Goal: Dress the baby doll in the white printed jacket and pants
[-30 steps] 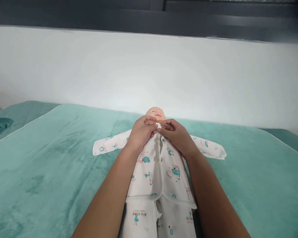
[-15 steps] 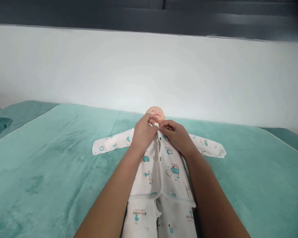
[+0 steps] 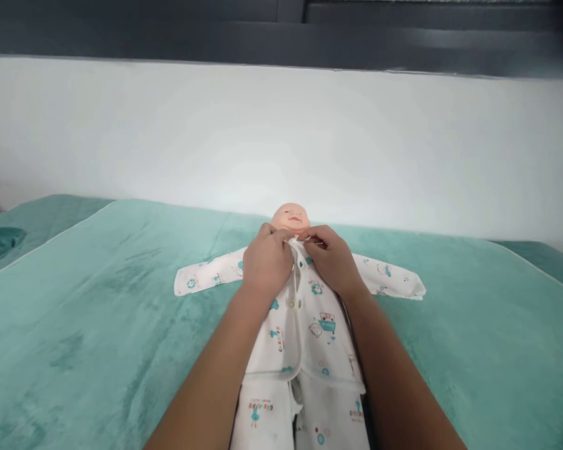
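Observation:
A baby doll (image 3: 291, 215) lies on its back, its head toward the wall. It wears a white printed jacket (image 3: 281, 340) with both sleeves spread sideways, and matching trousers (image 3: 261, 419). At the jacket's collar, my left hand (image 3: 268, 259) pinches the fabric just under the doll's chin. My right hand (image 3: 331, 257) grips the other side of the collar, its fingertips close to the left ones. Below the hands, a button (image 3: 292, 304) shows on the front edge beside a buttonhole. The top fastening is hidden by my fingers.
A teal plush blanket (image 3: 98, 325) spreads under the doll, with light seams at both sides. Behind it rises a white wall (image 3: 169, 137), topped by a dark window frame (image 3: 169, 37). A darker teal fold (image 3: 0, 244) lies at the left edge.
My left hand has lowered and turned, its fingers curling closer over the collar. More of the doll's face shows. My right hand has shifted slightly and stays at the collar.

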A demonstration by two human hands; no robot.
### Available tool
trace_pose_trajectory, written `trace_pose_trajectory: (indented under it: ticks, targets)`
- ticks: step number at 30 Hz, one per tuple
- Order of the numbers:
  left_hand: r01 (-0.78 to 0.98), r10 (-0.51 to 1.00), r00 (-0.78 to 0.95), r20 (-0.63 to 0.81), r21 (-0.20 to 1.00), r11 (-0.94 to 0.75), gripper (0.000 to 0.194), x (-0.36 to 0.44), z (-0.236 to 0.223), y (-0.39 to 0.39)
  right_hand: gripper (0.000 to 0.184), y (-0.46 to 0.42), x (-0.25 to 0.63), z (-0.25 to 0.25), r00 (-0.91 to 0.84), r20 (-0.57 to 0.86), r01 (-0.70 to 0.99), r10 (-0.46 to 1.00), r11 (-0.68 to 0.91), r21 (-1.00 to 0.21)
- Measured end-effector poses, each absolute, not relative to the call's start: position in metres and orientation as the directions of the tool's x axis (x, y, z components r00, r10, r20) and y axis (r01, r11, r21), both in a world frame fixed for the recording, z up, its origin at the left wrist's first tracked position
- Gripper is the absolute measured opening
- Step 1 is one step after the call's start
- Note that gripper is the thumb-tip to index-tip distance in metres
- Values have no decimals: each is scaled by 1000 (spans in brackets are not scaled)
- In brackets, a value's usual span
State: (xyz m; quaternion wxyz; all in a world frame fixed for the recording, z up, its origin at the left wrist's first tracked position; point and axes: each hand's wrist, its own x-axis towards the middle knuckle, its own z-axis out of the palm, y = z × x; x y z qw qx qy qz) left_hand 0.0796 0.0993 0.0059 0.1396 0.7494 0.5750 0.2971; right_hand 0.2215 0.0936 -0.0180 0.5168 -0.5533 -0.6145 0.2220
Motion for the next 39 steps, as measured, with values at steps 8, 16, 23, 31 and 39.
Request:
trace_pose_trajectory:
  ticks: [8,16,23,31,39]
  targets:
    - [799,929,166,332,507,-324,38,76,1,93,23,96,223,-20,106,496,488,862,389,-781]
    - [806,927,157,340,498,-320,36,77,-1,92,23,96,221,-20,112,490,546,864,359,-757]
    - [710,930,118,348,625,-324,40,77,-2,97,28,96,220,-20,135,430,565,893,287,-774]
    - [438,879,82,469,775,-455,25,66,-11,76,21,93,217,-12,200,421,594,885,232,-770]
    - [296,913,240,331,870,-394,14,46,-6,56,28,46,211,25,27,161,746,987,87,-660]
